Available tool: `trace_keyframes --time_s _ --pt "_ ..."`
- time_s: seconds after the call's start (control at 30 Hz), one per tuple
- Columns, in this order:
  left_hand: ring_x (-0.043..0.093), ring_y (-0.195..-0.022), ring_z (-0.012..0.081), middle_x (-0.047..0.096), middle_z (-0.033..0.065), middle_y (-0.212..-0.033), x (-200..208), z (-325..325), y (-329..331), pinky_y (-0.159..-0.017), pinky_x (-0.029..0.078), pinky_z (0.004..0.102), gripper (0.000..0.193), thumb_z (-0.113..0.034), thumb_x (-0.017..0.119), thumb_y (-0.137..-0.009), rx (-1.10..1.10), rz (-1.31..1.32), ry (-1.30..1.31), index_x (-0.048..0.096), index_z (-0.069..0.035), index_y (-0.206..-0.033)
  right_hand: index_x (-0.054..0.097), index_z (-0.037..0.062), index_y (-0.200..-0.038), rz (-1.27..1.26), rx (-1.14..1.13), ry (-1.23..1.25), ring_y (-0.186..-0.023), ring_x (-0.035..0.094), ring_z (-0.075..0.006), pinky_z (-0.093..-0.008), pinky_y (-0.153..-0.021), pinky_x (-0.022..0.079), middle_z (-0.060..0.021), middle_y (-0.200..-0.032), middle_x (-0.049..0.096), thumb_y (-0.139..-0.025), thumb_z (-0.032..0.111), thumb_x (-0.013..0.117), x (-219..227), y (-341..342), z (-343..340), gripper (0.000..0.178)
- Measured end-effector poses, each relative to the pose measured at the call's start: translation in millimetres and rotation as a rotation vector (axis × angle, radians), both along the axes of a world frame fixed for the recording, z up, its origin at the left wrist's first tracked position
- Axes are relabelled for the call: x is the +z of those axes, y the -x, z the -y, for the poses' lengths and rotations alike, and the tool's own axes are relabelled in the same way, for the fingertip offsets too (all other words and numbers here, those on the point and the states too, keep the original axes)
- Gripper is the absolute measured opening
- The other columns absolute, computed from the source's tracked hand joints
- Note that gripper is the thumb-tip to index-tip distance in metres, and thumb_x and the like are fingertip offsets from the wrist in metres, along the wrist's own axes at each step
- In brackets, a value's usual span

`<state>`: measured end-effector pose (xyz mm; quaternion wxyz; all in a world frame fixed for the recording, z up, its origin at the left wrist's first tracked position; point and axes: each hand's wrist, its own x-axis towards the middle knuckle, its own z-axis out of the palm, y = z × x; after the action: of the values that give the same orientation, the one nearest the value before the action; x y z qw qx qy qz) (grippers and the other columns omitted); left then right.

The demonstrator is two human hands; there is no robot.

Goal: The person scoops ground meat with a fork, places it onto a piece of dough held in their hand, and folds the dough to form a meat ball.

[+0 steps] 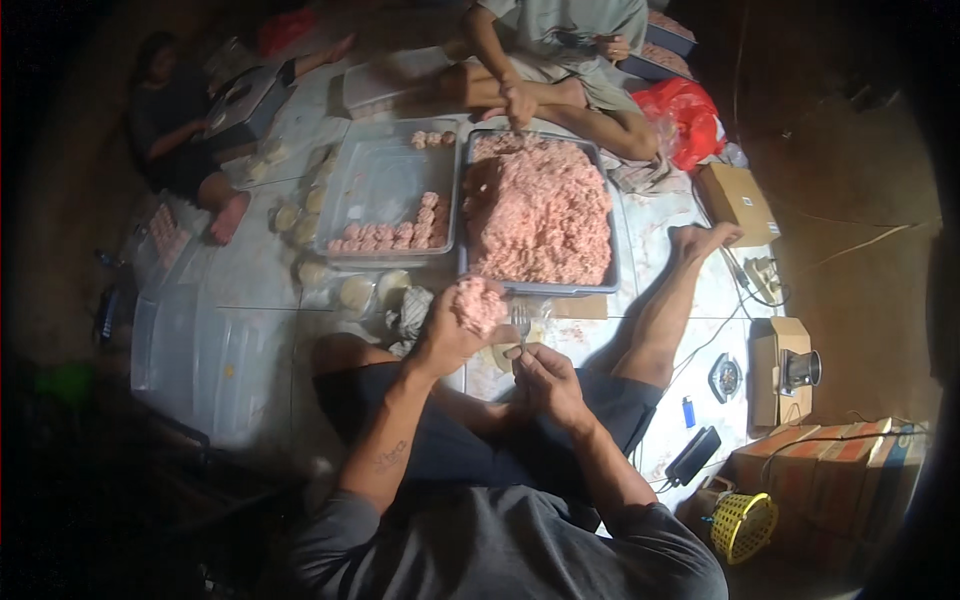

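My left hand (447,335) is closed around a lump of pink minced mixture (479,306) that bulges above the fingers. Just to its right, my right hand (550,380) grips a fork (521,320), its tines pointing up and away from me. Ahead of both hands stands a dark tub (616,255) heaped with the same pink mixture (545,220). Left of that tub, a clear plastic container (385,180) holds rows of small pink balls (385,237) along its near side and a few at its far right corner. A pale round piece lies partly hidden beneath my hands.
Wrapped pale rounds (357,293) and a bunched cloth (412,312) lie left of my hands. A co-worker's hand (518,103) is at the tub's far edge; another person sits far left. At right are cartons (740,205), cables, an ashtray (725,378), a blue lighter (688,411) and a yellow basket (745,527).
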<state>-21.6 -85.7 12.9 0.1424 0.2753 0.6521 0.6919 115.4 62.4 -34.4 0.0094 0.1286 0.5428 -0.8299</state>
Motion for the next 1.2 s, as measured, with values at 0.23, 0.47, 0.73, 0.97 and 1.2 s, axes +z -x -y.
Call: trace_keyframes --time_s 0.23,0.47,0.73,0.97,1.2 --pt "0.054 -0.075 0.0091 0.058 -0.002 -0.079 -41 3 -2 -0.069 0.049 0.0255 0.055 -0.016 0.097 -0.063 0.138 -0.143 0.157 0.059 -0.006 -0.101 0.065 -0.0024 -0.105 -0.182 -0.186 -0.865 -0.078 0.057 -0.0225 -0.0349 -0.073 0.047 -0.0083 -0.085 0.059 -0.097 0.003 0.055 3 6 5 0.014" --pt "0.055 -0.077 0.0101 0.057 0.0002 -0.082 -18 5 -7 -0.072 0.048 0.0247 0.049 -0.01 0.093 -0.067 0.014 -0.057 0.0 0.059 -0.004 -0.102 0.067 -0.0025 -0.109 -0.056 0.012 -0.321 -0.086 0.057 -0.0131 -0.0282 -0.08 0.046 -0.0032 -0.093 0.061 -0.101 0.006 0.056 -11 -12 10 0.016" --pt "0.063 -0.086 0.0134 0.062 0.0051 -0.087 -51 30 7 -0.076 0.055 0.0273 0.038 -0.003 0.087 -0.073 -0.006 -0.18 0.059 0.058 -0.002 -0.097 0.068 -0.0017 -0.108 -0.083 -0.14 -0.756 -0.085 0.063 -0.0304 -0.0364 -0.077 0.049 -0.0176 -0.091 0.061 -0.096 -0.001 0.056 -1 -8 4 0.017" --pt "0.06 -0.078 0.0087 0.063 0.0028 -0.09 -47 3 -14 -0.071 0.052 0.0227 0.038 -0.006 0.089 -0.073 0.116 -0.075 0.083 0.059 -0.002 -0.095 0.065 -0.0035 -0.106 -0.297 -0.128 -0.705 -0.083 0.06 -0.0287 -0.0367 -0.074 0.048 -0.0165 -0.088 0.057 -0.095 -0.004 0.055 -5 10 35 0.015" --pt "0.064 -0.091 0.0104 0.067 0.0053 -0.104 -23 44 2 -0.084 0.054 0.0283 0.051 -0.011 0.089 -0.075 -0.175 0.233 -0.158 0.058 0.0 -0.114 0.067 -0.0007 -0.108 -0.181 -0.064 -0.765 -0.08 0.059 -0.031 -0.0366 -0.071 0.047 -0.0159 -0.086 0.056 -0.095 -0.001 0.056 15 -5 6 0.017"
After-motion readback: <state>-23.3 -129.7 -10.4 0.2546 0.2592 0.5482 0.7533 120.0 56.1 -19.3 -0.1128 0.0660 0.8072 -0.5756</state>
